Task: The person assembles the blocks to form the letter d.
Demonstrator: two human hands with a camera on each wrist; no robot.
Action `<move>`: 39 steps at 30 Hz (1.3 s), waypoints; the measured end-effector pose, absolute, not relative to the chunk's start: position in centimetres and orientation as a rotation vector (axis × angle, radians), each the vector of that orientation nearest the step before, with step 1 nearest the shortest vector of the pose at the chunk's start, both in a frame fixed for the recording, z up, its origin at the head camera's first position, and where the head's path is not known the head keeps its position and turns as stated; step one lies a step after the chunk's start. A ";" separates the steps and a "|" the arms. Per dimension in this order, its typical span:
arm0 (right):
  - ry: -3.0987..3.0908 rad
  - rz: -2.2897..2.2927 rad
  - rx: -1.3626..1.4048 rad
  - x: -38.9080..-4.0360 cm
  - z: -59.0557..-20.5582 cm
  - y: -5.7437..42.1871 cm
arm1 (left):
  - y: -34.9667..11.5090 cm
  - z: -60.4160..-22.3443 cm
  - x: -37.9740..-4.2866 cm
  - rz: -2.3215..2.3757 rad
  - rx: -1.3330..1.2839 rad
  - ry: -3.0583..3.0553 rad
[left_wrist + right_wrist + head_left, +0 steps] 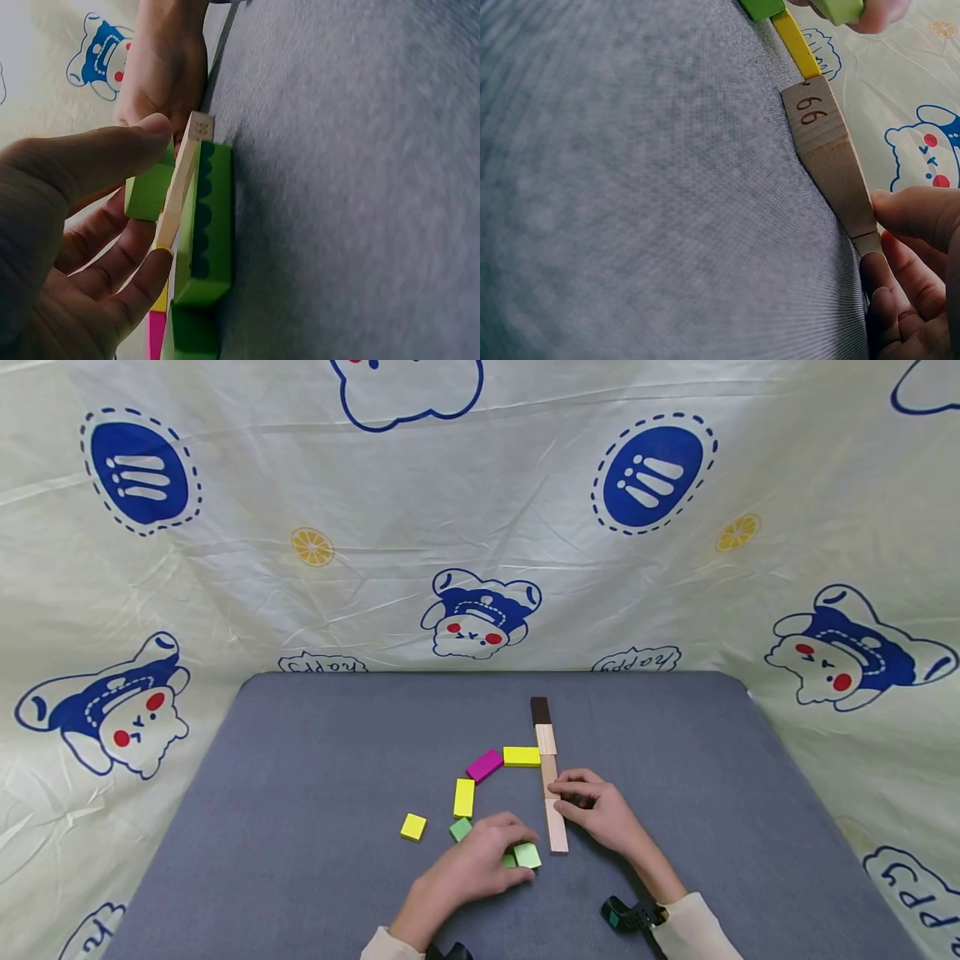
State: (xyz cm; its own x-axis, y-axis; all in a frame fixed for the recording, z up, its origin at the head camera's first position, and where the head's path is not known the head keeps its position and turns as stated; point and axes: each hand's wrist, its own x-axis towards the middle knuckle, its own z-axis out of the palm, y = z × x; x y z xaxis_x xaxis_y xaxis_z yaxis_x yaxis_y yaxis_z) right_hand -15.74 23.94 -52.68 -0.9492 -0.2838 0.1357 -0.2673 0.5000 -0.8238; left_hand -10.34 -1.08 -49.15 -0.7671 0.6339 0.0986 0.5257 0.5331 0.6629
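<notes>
My left hand (pixel 483 860) pinches a light green block (pixel 527 856) between thumb and fingers, just left of the wooden row's near end. Under that hand lies a longer green block (pixel 206 225) with dark scalloped marks. My right hand (pixel 603 810) touches the row of wooden blocks (pixel 557 827) with its thumb and fingertips, near a joint between two blocks. The row's nearest block (pixel 817 127) is marked 66. From the row's side, a yellow block (pixel 521 757), a magenta block (pixel 485 766), another yellow block (pixel 464 798) and a green block (pixel 461 830) curve round.
A loose yellow block (pixel 413 827) lies left of the curve. The row's far end is a dark brown block (pixel 540 710). Everything stands on a grey tabletop (pixel 322 760), with a patterned curtain (pixel 450 510) behind it.
</notes>
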 end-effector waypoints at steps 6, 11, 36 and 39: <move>2.706 -1.497 -0.513 -15.8 -52.6 23.9 | -0.5 -49.2 -10.2 1.053 1.036 2.581; 2.715 -1.497 -0.528 -15.8 -52.7 23.9 | -0.2 -49.2 -10.2 1.015 1.064 2.595; 2.724 -1.481 -0.535 -15.9 -52.9 24.0 | 0.8 -50.3 -10.0 0.805 1.104 2.691; 2.723 -1.484 -0.532 -15.8 -52.8 24.0 | 0.9 -50.4 -10.0 0.798 1.088 2.684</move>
